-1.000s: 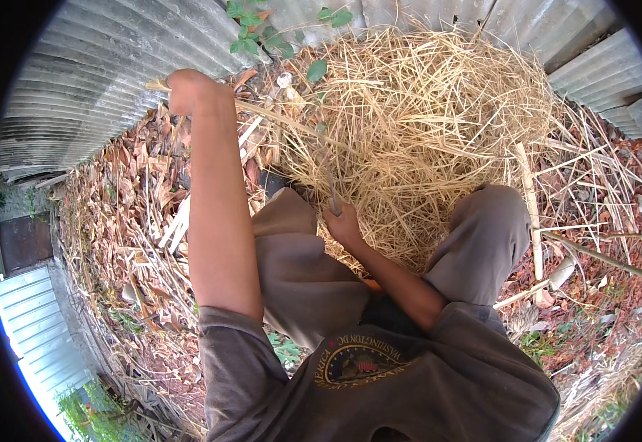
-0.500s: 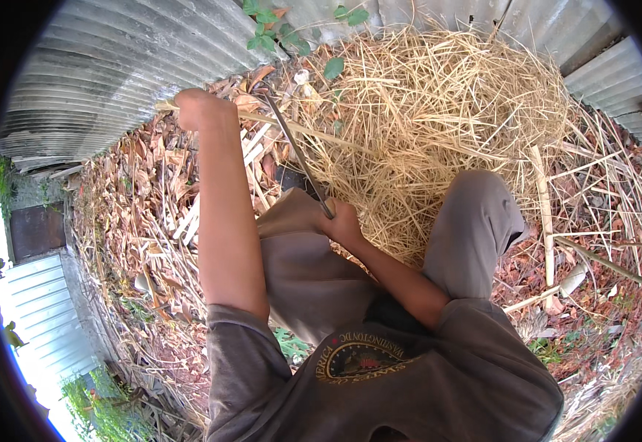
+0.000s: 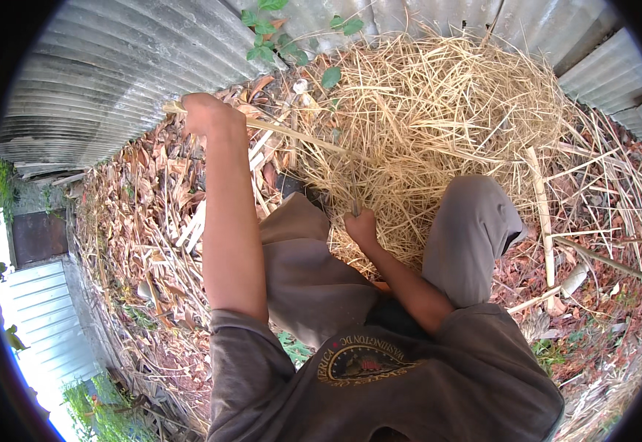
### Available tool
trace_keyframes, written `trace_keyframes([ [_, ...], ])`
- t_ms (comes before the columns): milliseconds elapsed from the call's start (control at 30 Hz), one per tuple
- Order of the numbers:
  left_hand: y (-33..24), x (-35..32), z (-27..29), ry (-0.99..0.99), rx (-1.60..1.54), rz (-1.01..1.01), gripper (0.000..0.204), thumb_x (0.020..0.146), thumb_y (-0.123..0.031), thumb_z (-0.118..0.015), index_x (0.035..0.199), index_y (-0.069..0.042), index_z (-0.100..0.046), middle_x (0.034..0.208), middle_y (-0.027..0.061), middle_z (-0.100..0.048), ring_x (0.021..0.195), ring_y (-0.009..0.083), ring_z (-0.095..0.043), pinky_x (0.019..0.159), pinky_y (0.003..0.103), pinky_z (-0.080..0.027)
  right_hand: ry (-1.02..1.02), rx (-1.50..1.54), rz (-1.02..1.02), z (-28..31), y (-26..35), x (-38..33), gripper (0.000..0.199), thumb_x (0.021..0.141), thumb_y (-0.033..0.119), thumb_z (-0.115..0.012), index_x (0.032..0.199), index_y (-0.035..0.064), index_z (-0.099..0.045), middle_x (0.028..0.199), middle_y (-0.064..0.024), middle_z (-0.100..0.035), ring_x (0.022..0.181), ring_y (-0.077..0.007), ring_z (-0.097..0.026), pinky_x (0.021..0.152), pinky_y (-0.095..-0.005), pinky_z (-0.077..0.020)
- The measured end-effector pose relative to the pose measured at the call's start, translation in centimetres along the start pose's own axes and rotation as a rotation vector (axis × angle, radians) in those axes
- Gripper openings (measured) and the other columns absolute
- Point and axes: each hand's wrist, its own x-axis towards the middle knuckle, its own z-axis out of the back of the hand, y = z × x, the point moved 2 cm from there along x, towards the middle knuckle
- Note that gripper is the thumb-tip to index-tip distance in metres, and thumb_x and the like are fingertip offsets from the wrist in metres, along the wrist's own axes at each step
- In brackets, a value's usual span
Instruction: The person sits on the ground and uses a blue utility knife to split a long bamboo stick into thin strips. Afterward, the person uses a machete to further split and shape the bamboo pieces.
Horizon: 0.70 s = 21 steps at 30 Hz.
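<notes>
My left hand [image 3: 209, 116], far out at the left by the metal sheets, is closed around a long pale bamboo strip [image 3: 302, 138]. The strip runs from the fist rightward over the straw. Low in the middle, between my knees, my right hand [image 3: 363, 225] grips a long narrow knife [image 3: 355, 193]. Its blade points away from me toward the strip; it looks thin and blurred against the straw, so whether it touches the strip I cannot tell. Both my thighs [image 3: 310, 272] frame the right hand.
A heap of dry straw [image 3: 454, 103] fills the ground ahead. Corrugated metal sheets [image 3: 144, 66] wall off the far side and left. Dry leaves [image 3: 151, 173] cover the left ground. A pale pole [image 3: 543, 221] and a thin stick [image 3: 616, 264] lie at the right.
My right hand has moved a little to the right. The knife has swung from slanting far-left across the strip to pointing nearly straight away. My left hand has shifted slightly, still holding the strip.
</notes>
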Motion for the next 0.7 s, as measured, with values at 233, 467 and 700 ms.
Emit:
trace_keyframes([
  [233,0.6,-1.7,2.0,0.347,0.015,-0.007,0.056,0.093,-0.03,-0.047,0.131,0.01,-0.045,0.111,0.0154,-0.054,0.094,0.0249,-0.053,0.083,0.04,-0.045,0.176,0.035,0.151,0.0,11.3,-2.1,0.027,0.084,0.023,-0.061,0.072,0.0015,-0.052,0.06,-0.0103,-0.053,0.057,-0.0244,-0.052,0.058,-0.0391,-0.0431],
  [467,0.0,-5.5,2.5,1.015,-0.012,-0.056,0.044,0.095,-0.033,-0.05,0.06,-0.016,-0.03,0.056,-0.0039,-0.021,0.051,0.0119,-0.02,0.052,0.029,-0.021,0.276,0.095,0.017,1.2,9.7,0.9,0.027,0.091,0.026,-0.06,0.078,0.0041,-0.052,0.061,-0.0036,-0.05,0.055,-0.0144,-0.047,0.056,-0.033,-0.0394],
  [700,0.1,-4.6,2.9,1.624,-0.122,-0.035,0.066,0.087,-0.072,-0.045,0.057,-0.015,-0.032,0.052,-0.0009,-0.027,0.048,0.0111,-0.023,0.049,0.026,-0.021,0.068,0.214,-0.085,2.0,7.0,1.8,0.034,0.088,0.025,-0.067,0.064,0.0068,-0.05,0.053,0.0015,-0.046,0.046,-0.0093,-0.042,0.044,-0.0312,-0.0328],
])
